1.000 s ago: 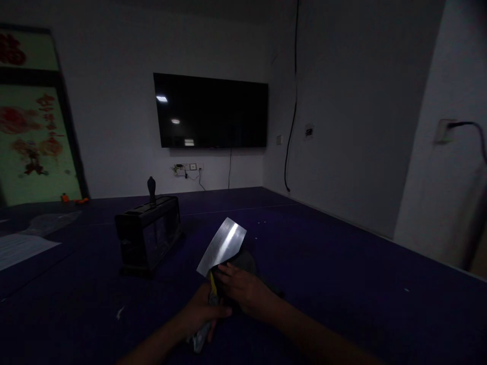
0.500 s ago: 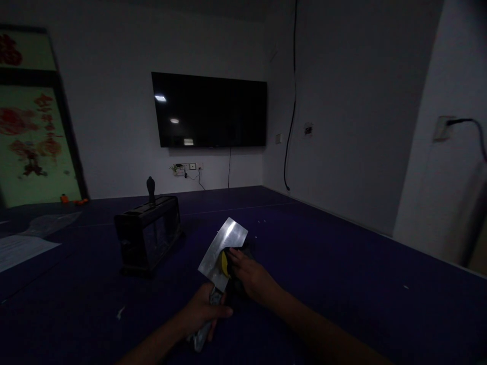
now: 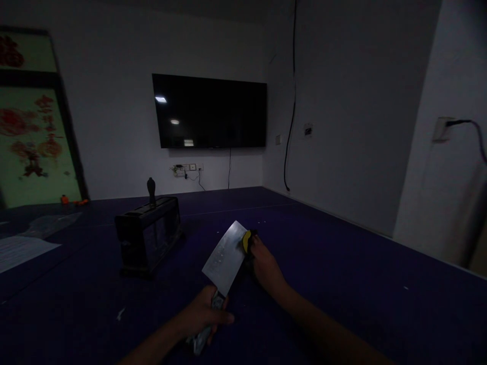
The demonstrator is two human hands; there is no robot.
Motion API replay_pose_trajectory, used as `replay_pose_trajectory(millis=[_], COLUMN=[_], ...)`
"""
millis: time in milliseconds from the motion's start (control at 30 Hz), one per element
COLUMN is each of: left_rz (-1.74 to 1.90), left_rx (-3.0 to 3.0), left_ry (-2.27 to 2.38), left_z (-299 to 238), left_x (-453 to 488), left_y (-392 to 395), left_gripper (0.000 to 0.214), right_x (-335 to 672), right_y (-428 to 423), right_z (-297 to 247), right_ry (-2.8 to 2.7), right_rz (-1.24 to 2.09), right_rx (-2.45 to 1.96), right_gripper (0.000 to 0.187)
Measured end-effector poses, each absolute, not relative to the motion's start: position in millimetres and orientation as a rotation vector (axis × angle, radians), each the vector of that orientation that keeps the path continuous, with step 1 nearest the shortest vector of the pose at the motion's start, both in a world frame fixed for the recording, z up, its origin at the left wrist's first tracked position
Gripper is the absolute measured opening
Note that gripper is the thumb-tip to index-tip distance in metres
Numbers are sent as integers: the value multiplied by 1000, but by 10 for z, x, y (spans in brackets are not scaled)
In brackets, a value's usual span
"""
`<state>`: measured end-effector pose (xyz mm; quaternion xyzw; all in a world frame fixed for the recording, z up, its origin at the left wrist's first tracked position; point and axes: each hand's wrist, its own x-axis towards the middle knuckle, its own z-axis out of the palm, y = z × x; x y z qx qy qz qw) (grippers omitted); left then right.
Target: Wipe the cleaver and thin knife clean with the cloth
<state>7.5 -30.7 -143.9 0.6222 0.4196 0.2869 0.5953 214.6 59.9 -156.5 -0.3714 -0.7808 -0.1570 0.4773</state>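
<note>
My left hand is closed round the handle of a broad steel cleaver, which points up and away over the dark blue table. My right hand is closed on a small yellow and dark thing, perhaps a sponge or sharpener, pressed against the far right edge of the blade near its tip. The room is dim and the details of the small thing are hard to make out.
A black knife block with one dark handle sticking up stands to the left of the cleaver. White papers lie at the far left. A wall television hangs behind; a wall runs along the right.
My right hand has slid the yellow thing along the blade from near the handle up to the tip. The cleaver has tilted slightly; my left hand stays on the handle.
</note>
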Motion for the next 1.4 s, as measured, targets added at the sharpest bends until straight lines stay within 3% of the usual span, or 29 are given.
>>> replay_pose_trajectory(millis=[533, 867, 1400], left_rz=[706, 730, 783], left_rx=[1425, 1423, 1435], left_ry=[999, 977, 956], left_z=[-1440, -1454, -1514], left_x=[97, 108, 120], left_y=[-316, -294, -284], left_gripper=[41, 41, 43], right_x=[2081, 1928, 1843], right_y=[505, 188, -1], right_z=[-1577, -1403, -1345], right_ry=[-2028, -2310, -2538], right_rz=[-472, -496, -411], right_rx=[-888, -598, -390], right_gripper=[53, 44, 47])
